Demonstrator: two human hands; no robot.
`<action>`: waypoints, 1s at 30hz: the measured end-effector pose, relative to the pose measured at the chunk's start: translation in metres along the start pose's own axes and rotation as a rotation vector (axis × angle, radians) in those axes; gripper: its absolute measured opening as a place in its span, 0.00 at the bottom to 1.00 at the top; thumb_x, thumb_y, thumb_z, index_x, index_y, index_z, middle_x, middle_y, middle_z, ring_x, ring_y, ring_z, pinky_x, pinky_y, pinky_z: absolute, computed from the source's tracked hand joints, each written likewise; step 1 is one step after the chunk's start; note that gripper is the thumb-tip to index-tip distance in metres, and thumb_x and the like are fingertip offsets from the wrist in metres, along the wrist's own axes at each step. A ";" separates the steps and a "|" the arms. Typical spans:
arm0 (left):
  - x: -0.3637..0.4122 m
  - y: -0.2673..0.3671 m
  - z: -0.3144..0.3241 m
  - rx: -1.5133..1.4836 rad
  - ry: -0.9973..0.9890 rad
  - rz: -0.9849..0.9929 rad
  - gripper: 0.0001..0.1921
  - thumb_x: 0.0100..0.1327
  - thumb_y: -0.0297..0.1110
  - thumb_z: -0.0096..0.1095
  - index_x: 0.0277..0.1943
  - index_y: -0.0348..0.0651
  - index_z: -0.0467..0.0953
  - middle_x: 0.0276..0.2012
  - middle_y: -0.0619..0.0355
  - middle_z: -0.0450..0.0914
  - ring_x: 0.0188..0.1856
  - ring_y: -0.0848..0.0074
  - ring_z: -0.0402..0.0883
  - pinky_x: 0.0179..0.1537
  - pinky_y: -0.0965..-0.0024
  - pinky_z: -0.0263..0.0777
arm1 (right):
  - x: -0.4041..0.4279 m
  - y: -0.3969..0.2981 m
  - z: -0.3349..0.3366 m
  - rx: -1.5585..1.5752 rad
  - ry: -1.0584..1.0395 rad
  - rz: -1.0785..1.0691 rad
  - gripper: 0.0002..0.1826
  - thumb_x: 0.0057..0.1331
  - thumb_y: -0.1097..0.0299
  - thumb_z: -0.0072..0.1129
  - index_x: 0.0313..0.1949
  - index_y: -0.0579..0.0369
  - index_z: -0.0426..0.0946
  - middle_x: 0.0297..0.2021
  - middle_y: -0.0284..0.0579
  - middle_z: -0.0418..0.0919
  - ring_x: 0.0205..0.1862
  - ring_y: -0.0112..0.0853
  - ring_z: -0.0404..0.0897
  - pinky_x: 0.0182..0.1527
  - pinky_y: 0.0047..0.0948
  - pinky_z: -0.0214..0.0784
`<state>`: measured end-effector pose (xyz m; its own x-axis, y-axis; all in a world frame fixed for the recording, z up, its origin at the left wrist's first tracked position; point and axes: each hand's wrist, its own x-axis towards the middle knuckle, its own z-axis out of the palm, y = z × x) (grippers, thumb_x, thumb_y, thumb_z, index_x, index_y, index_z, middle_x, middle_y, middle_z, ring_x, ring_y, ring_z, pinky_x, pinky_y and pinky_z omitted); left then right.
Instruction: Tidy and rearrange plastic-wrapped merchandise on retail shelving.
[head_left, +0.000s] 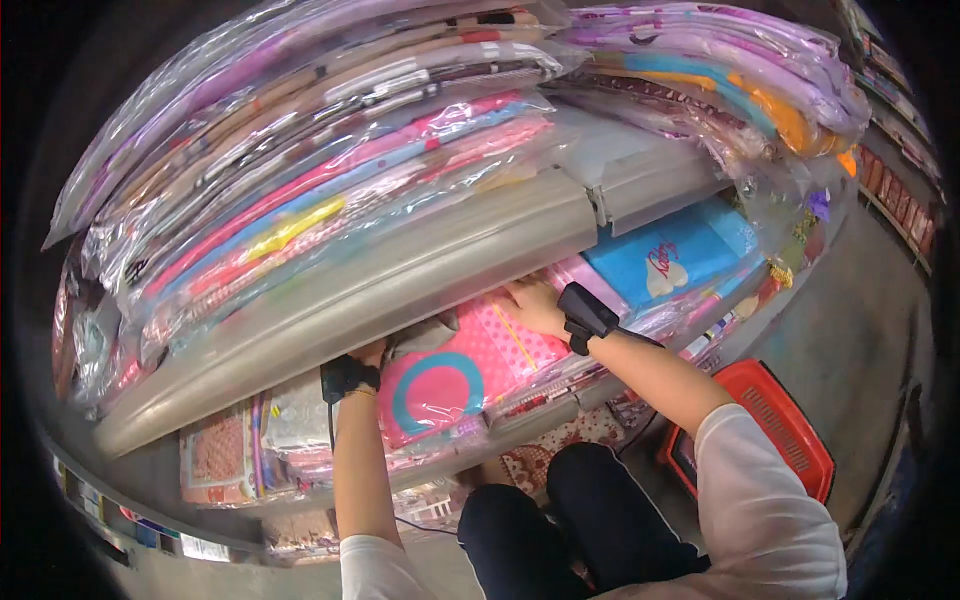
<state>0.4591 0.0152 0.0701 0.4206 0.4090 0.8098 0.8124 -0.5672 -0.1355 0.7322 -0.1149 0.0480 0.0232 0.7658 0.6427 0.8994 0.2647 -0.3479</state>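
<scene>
My right hand rests on a pink plastic-wrapped textile pack with polka dots and a blue ring, its fingers spread near the metal shelf's front edge. My left hand reaches under the upper metal shelf; the shelf edge hides its fingers, so I cannot tell whether it grips anything. Beside it is a grey piece of material, partly under the shelf. Both wrists wear black strapped devices. To the right of my right hand lies a blue pack with a pale heart and writing.
Tall stacks of plastic-wrapped folded textiles fill the upper shelf, with more packs at the right. Several packs lie at the lower shelf's left end. A red plastic basket stands on the floor beside my right knee.
</scene>
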 end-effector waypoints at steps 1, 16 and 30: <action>0.003 -0.002 0.002 0.008 -0.016 -0.014 0.17 0.52 0.44 0.53 0.43 0.48 0.74 0.36 0.44 0.76 0.36 0.55 0.76 0.37 0.59 0.69 | 0.000 0.001 -0.001 -0.013 -0.005 -0.010 0.22 0.57 0.59 0.48 0.49 0.55 0.67 0.52 0.48 0.66 0.57 0.46 0.58 0.59 0.43 0.49; -0.002 0.009 -0.046 -0.174 -0.555 -0.190 0.16 0.54 0.43 0.52 0.46 0.52 0.73 0.38 0.46 0.76 0.40 0.55 0.75 0.41 0.59 0.68 | 0.001 0.000 0.014 -0.269 0.169 -0.084 0.21 0.60 0.55 0.43 0.46 0.57 0.68 0.50 0.49 0.66 0.53 0.46 0.61 0.57 0.44 0.50; -0.052 0.033 -0.123 -0.288 -0.599 -0.213 0.19 0.48 0.41 0.59 0.46 0.54 0.74 0.35 0.48 0.77 0.37 0.57 0.76 0.37 0.60 0.69 | 0.005 0.004 0.024 -0.213 0.150 -0.044 0.18 0.58 0.57 0.45 0.42 0.56 0.70 0.48 0.49 0.68 0.53 0.45 0.62 0.56 0.42 0.52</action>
<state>0.4144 -0.1127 0.0932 0.4814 0.8094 0.3363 0.7974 -0.5637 0.2154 0.7257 -0.0960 0.0335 0.0322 0.6569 0.7533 0.9721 0.1546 -0.1764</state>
